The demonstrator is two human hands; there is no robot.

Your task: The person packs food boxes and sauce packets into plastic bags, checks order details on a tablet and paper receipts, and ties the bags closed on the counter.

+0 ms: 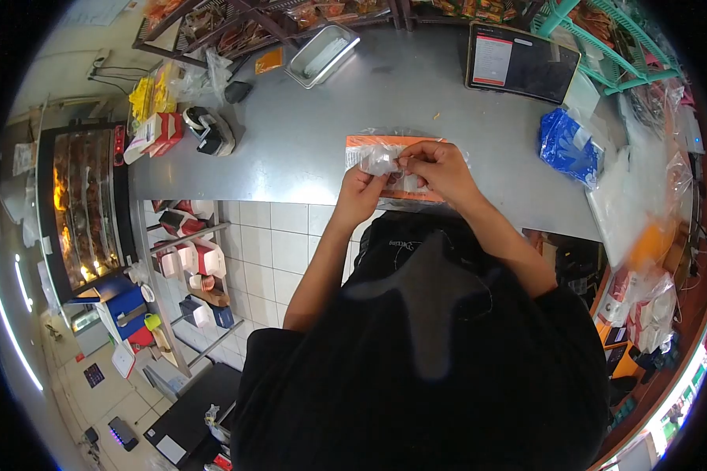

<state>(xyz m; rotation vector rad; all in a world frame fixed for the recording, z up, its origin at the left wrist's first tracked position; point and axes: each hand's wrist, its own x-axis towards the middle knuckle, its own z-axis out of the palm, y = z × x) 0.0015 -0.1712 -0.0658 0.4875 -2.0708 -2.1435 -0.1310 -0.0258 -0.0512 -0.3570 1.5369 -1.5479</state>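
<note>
My left hand (360,193) is closed on the lower left side of a small crumpled piece of clear plastic (379,158). At the right side of that plastic, my right hand (440,173) pinches its edge, with thumb and forefinger together. Both hands are close together over an orange and white printed packet (363,142), which lies flat at the near edge of the steel counter (291,149). Clear film surrounds the packet, and my hands cover part of it. Whether the small plastic piece belongs to that film, I cannot tell.
A metal tray (322,55) and an orange sachet (269,60) are at the back. A tablet (518,64) stands at the back right, near a blue package (567,147). On the left are a black and white device (209,131), red and white boxes (163,133) and a lit rotisserie (86,208).
</note>
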